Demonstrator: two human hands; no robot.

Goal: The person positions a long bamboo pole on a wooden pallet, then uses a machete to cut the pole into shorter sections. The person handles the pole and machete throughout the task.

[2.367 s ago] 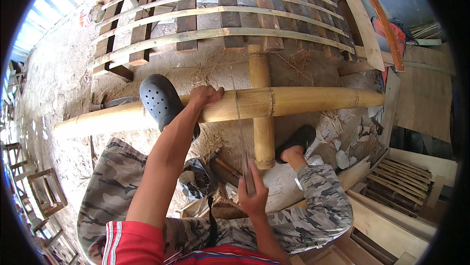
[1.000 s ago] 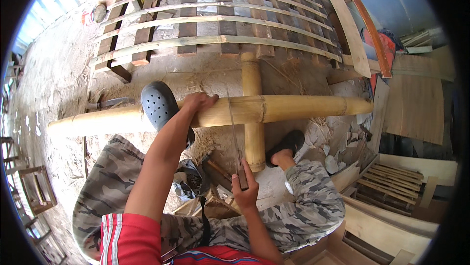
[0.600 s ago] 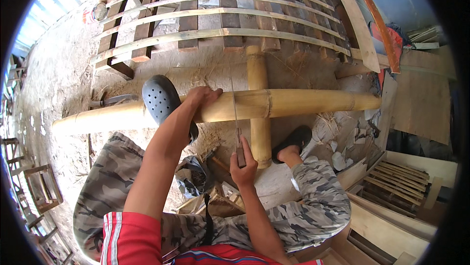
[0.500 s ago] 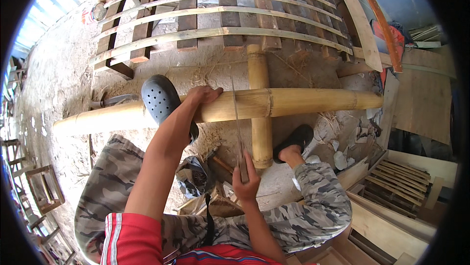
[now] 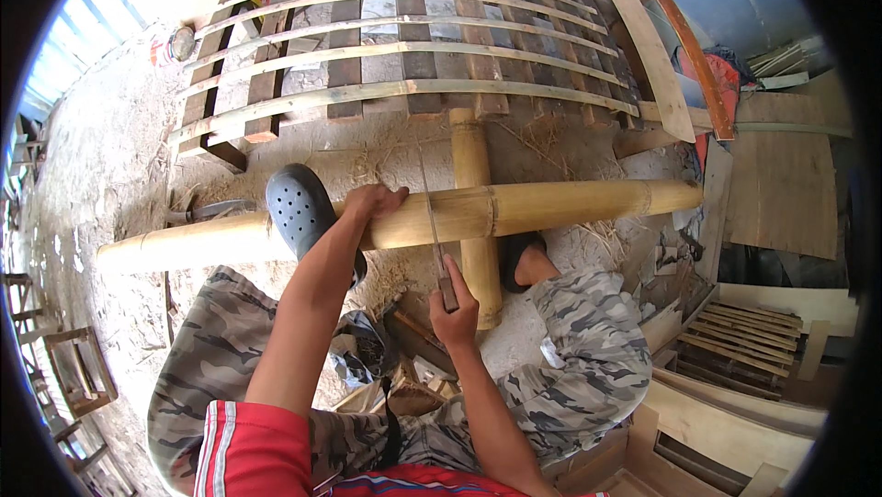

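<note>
A long, thick bamboo pole (image 5: 570,206) lies crosswise in front of me, resting over a shorter bamboo piece (image 5: 475,267) that runs away from me. My left hand (image 5: 375,201) grips the top of the long pole, left of its middle joint. In my right hand (image 5: 455,313) is the handle of a handsaw (image 5: 430,212). Its thin blade crosses the pole between my left hand and that joint, with the tip pointing away. A grey clog (image 5: 301,208) on my left foot presses on the pole, just left of my left hand.
Beyond the pole stands a low frame of slats (image 5: 404,88) over dark beams. A curved blade (image 5: 211,210) lies behind the pole at left. Below my hands are a black bag (image 5: 358,345) and a hammer-like tool (image 5: 418,324). Wooden boxes (image 5: 735,433) fill the lower right.
My right hand has pushed the saw forward, bringing the handle closer to the pole. My left hand keeps its grip. My right foot has shifted toward the short bamboo piece, and the view has moved slightly.
</note>
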